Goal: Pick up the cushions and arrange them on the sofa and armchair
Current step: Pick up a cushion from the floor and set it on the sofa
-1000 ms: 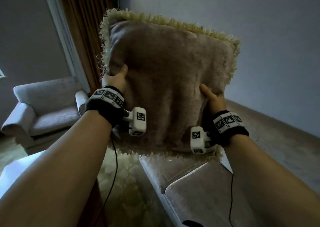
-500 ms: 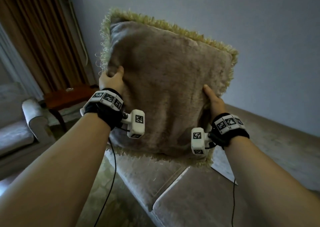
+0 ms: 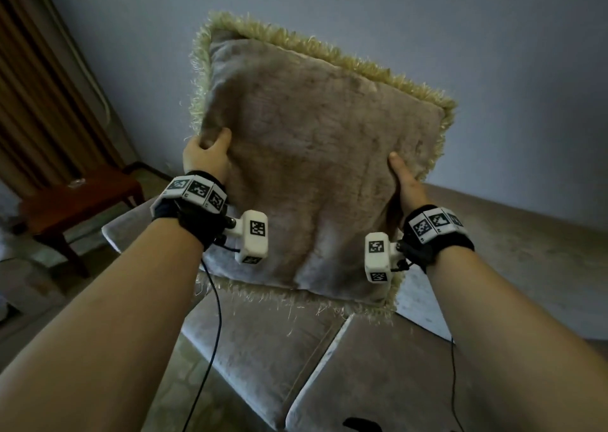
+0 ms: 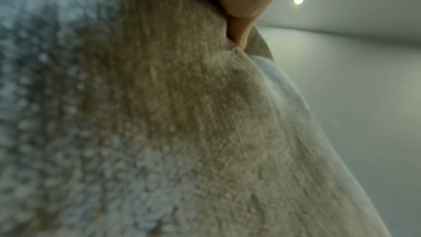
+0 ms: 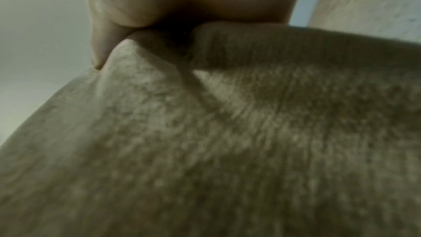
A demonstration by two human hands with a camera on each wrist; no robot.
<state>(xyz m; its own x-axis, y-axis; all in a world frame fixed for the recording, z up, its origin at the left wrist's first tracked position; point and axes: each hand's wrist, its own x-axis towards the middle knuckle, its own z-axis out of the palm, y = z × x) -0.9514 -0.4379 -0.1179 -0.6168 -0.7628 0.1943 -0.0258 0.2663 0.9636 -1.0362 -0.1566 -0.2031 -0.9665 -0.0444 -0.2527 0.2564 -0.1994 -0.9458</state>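
A large brown plush cushion (image 3: pixel 316 175) with a pale yellow fringe hangs upright in the air above the grey sofa (image 3: pixel 273 349). My left hand (image 3: pixel 205 155) grips its left edge, thumb on the front face. My right hand (image 3: pixel 406 181) grips its right edge lower down. The fingers of both hands are hidden behind the cushion. In the left wrist view the cushion (image 4: pixel 182 123) fills the frame, with my left hand (image 4: pixel 227 1) pinching the fabric at the top. The right wrist view shows the cushion (image 5: pixel 227 141) bunched under my right hand (image 5: pixel 182 15).
The sofa's seat cushions (image 3: pixel 378 382) lie below, its backrest (image 3: pixel 526 267) at the right against a grey wall. A dark wooden side table (image 3: pixel 75 201) stands at the left beside brown curtains (image 3: pixel 39 102). Patterned floor (image 3: pixel 171 405) shows in front of the sofa.
The view has swung to the right: the armchair has left the frame and the sofa and side table now lie under the cushion. Both hands have kept their grip.
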